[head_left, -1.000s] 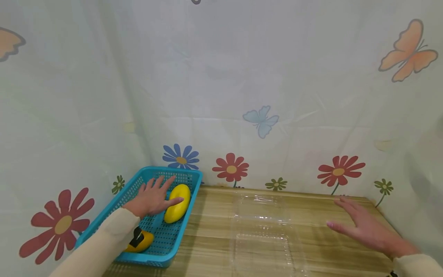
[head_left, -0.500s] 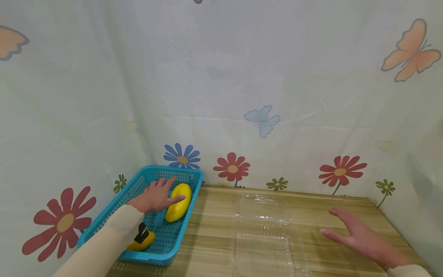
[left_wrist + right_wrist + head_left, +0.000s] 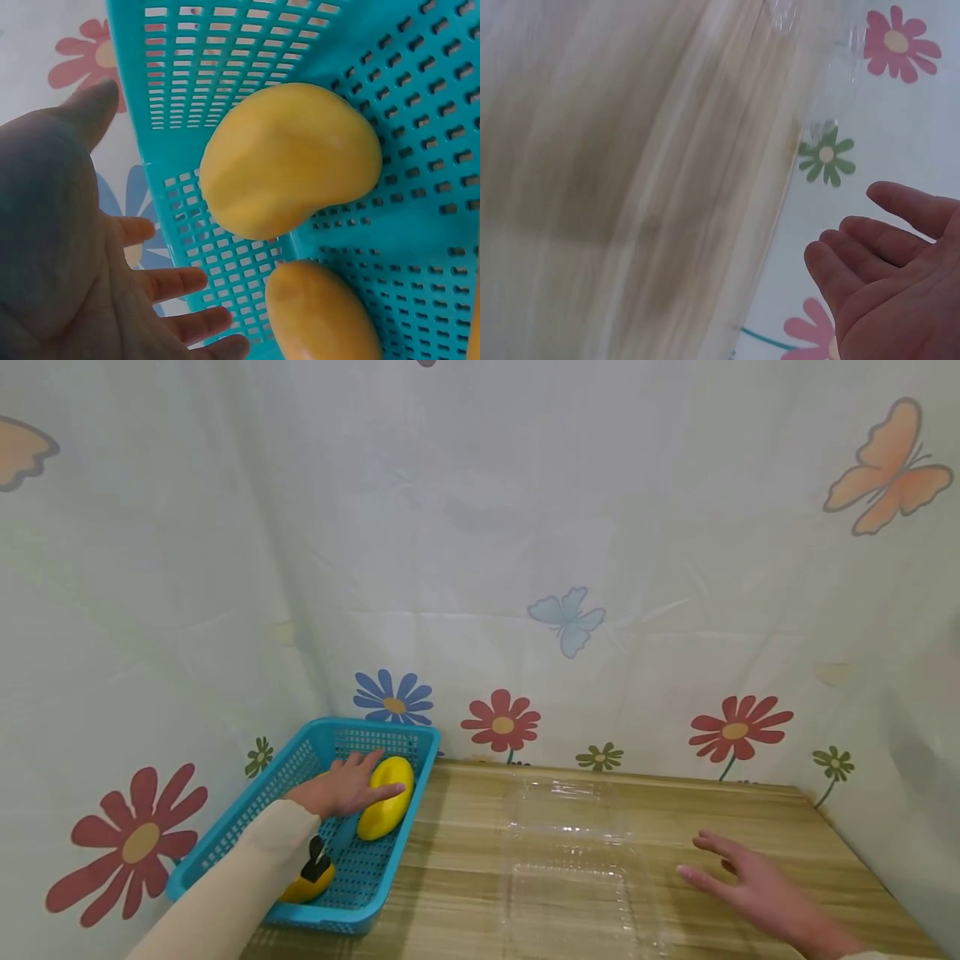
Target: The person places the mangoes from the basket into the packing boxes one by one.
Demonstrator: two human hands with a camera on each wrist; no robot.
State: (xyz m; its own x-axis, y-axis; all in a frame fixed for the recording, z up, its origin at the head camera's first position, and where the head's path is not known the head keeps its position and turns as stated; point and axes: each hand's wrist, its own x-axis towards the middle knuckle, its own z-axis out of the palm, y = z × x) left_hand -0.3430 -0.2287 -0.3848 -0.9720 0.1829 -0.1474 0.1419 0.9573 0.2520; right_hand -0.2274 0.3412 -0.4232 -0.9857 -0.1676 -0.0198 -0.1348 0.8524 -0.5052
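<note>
My left hand [image 3: 341, 789] hovers over the blue plastic basket [image 3: 382, 893] with its fingers spread and nothing in its grasp. In the head view its thumb passes in front of a yellow mango [image 3: 381, 821]; contact is unclear. Another mango [image 3: 307, 887] lies in the near end, partly behind the wrist. Seen from the left wrist, the fingers are apart from a large mango [image 3: 292, 157] and a second mango [image 3: 319, 311]; a sliver of yellow shows at the right edge. My right hand [image 3: 757, 893] holds nothing above the table, fingers loosely extended.
A clear plastic clamshell container [image 3: 573, 856] lies unfolded in the middle of the wood-patterned table [image 3: 457, 860]. Behind and at both sides hangs a pale curtain [image 3: 465, 543] printed with flowers and butterflies. The basket stands at the left, near the curtain.
My left hand has moved slightly right and lower over the basket, its fingers less spread. My right hand has come left and nearer over the table. The basket and container stay put.
</note>
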